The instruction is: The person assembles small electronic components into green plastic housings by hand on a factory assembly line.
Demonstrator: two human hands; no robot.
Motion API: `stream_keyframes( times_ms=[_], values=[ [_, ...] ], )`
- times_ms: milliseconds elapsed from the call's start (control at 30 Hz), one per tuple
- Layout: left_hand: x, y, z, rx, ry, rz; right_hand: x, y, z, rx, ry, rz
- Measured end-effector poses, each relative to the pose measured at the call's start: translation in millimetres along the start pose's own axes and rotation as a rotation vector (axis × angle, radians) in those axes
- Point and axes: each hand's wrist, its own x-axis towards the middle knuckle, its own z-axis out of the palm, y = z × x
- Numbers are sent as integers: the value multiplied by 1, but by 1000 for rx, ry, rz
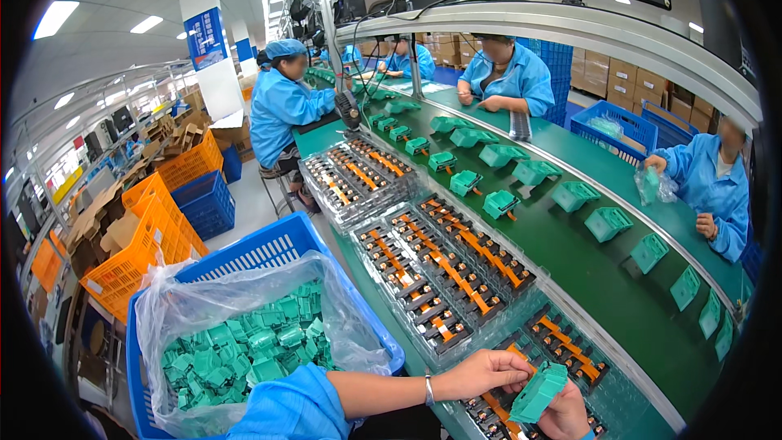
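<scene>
Our right hand [570,415] has its fingers closed around one end of a boxy teal-green plastic housing [538,395] with notched edges, tilted above rows of black parts with orange strips [566,348]. Our left hand [479,373] is just beside it, fingers curled, though honestly we can't tell if they're pinching anything. Past the pale metal conveyor rail [627,366] there's bare dark-green belt [586,277] for moving.

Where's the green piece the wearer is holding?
In the head view, the green piece is at lower right, in the right hand, beside the left hand, near black-and-orange strips.
</scene>
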Motion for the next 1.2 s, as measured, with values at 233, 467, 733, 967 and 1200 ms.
stream_keyframes(
  times_ms=[233,467,733,967,1200],
  values=[
    [1,-7,-4,58,24,6,2,0,-1,13,-12,18],
    [5,-5,-8,4,12,34,3,-7,10,34,-19,7],
    [3,-3,-6,21,78,1,1,-7,10,53,33,-3],
    [1,37,-39,-385,548,451,0,-8,14,97,107,15],
    [-22,91,-30,127,692,993,0,-12,25,40,147,47]
  ],
)
